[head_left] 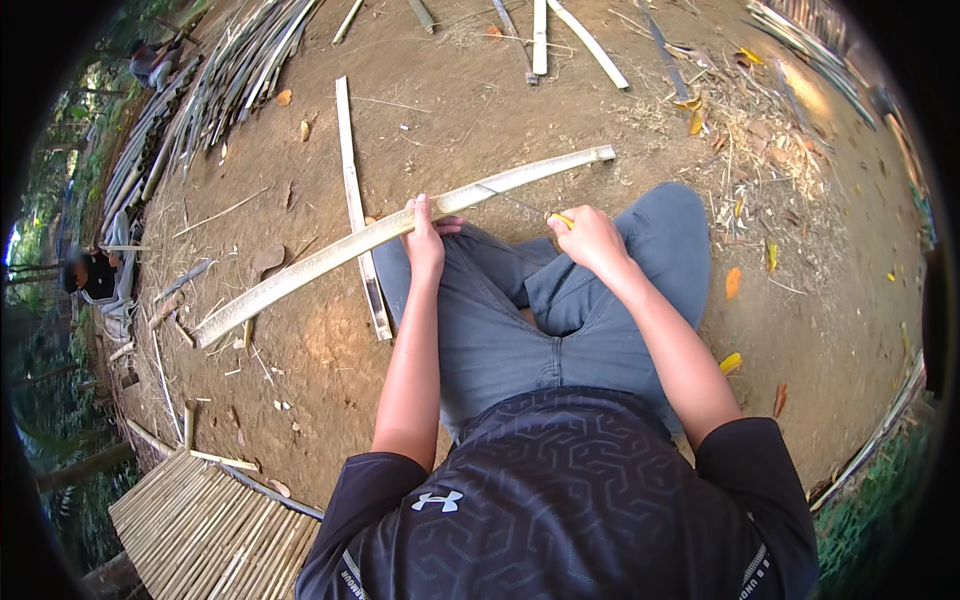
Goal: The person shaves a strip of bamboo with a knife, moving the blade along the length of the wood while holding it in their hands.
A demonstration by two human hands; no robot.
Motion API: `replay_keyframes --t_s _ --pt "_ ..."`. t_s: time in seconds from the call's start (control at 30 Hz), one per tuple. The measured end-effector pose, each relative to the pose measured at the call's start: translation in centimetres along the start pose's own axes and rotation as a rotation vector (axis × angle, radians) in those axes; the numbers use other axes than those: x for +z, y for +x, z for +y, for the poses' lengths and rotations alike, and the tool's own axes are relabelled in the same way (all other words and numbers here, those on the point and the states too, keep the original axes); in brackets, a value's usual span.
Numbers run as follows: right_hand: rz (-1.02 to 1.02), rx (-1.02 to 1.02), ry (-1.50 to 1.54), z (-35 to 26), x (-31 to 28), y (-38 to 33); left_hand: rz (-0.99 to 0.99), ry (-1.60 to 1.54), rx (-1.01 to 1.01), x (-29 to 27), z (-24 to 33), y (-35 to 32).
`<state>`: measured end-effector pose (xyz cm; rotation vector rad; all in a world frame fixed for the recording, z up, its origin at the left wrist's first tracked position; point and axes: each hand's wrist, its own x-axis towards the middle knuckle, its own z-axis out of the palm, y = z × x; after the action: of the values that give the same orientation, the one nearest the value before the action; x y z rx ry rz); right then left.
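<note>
Bamboo strip [400, 232], long, pale, flat, split-faced, left hand [424, 236] gripping

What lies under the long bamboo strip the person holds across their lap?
Under the bamboo strip lie a thinner bamboo slat on the dirt ground and the person's grey-trousered knees. The crossing point is covered.

Both forearms reach forward over the knees, left hand [424, 240] and right hand [588, 240] with fingers curled closed.
</note>
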<state>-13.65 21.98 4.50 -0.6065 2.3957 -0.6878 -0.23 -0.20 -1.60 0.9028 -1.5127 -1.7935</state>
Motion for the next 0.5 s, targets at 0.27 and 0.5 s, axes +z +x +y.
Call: replay_keyframes --t_s 0.27,0.5 --pt "-0.040 -0.017 -0.103 0.4 -1.3 -0.2 -0.044 0.023 0.059 0.1 -0.2 -0.4" --pt "-0.032 -0.036 -0.039 0.2 -1.4 0.0 -0.030 0.037 0.077 0.3 -0.2 -0.2"
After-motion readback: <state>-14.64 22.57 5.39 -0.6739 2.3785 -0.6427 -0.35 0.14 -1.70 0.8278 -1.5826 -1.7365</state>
